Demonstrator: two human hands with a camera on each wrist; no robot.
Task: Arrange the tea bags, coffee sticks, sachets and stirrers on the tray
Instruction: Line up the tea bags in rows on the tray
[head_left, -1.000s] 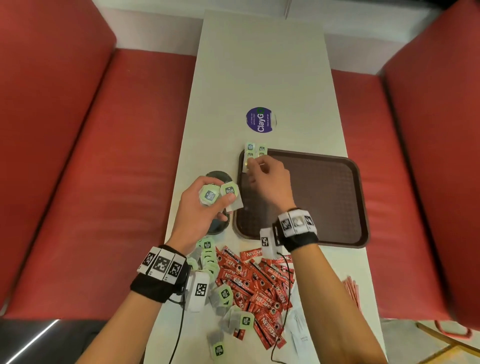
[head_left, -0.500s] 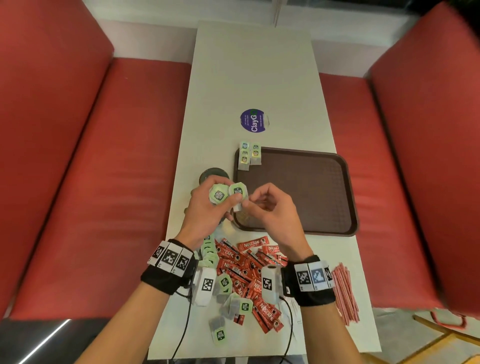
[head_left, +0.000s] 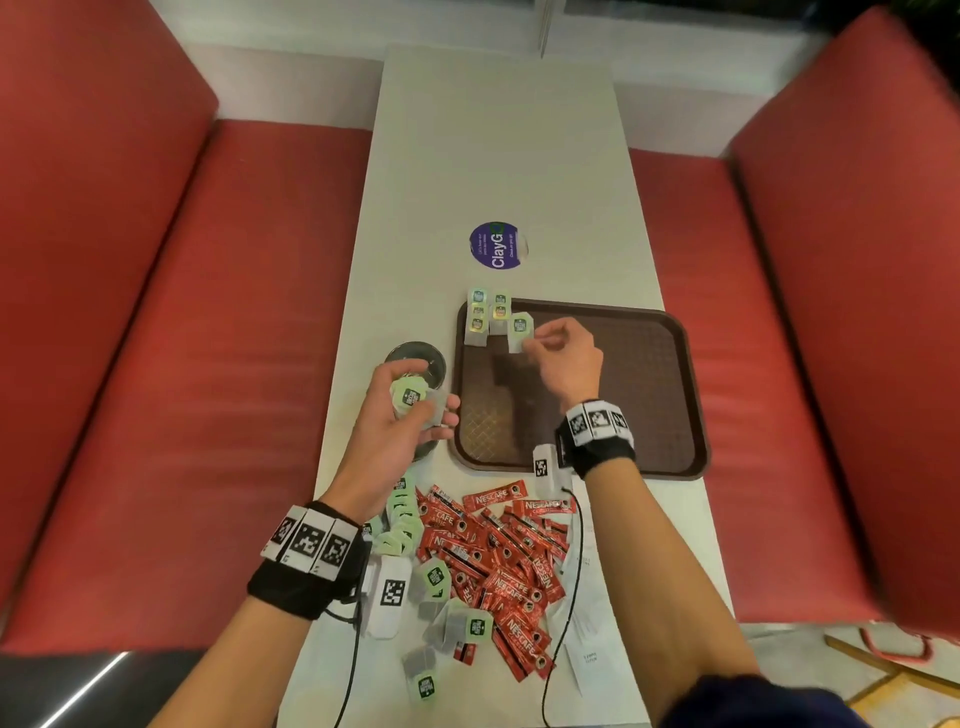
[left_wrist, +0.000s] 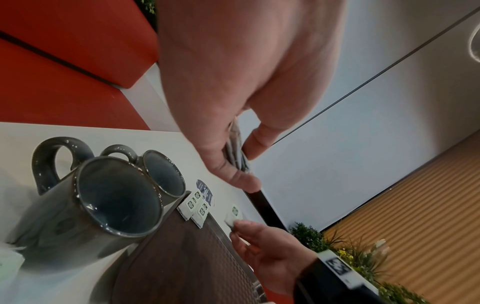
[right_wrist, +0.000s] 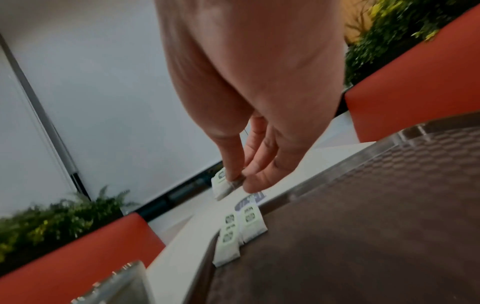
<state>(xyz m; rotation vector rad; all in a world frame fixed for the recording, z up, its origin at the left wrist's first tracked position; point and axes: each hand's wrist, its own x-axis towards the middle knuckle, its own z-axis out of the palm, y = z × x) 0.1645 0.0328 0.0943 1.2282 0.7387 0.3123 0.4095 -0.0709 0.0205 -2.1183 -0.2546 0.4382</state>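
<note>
A brown tray (head_left: 649, 395) lies on the white table, with two short rows of tea bags (head_left: 487, 318) overlapping at its far left corner. My right hand (head_left: 540, 343) pinches one tea bag (head_left: 520, 332) just right of those rows, a little above the tray; the right wrist view shows the same tea bag (right_wrist: 223, 185) between thumb and fingertips. My left hand (head_left: 410, 405) grips a small bunch of tea bags (head_left: 408, 397) over the dark mugs (left_wrist: 116, 195), left of the tray. A loose heap of red coffee sticks (head_left: 498, 566) and green-tagged tea bags (head_left: 436, 577) lies near me.
Two dark mugs (head_left: 418, 358) stand beside the tray's left edge. A round purple sticker (head_left: 496, 245) sits on the table beyond the tray. White paper sachets (head_left: 587, 623) lie right of the heap. Red benches (head_left: 182, 364) flank the table on both sides.
My right hand took one tea bag from the bunch in my left hand and carried it forward to the tray's far left corner. The left hand stays over the mugs.
</note>
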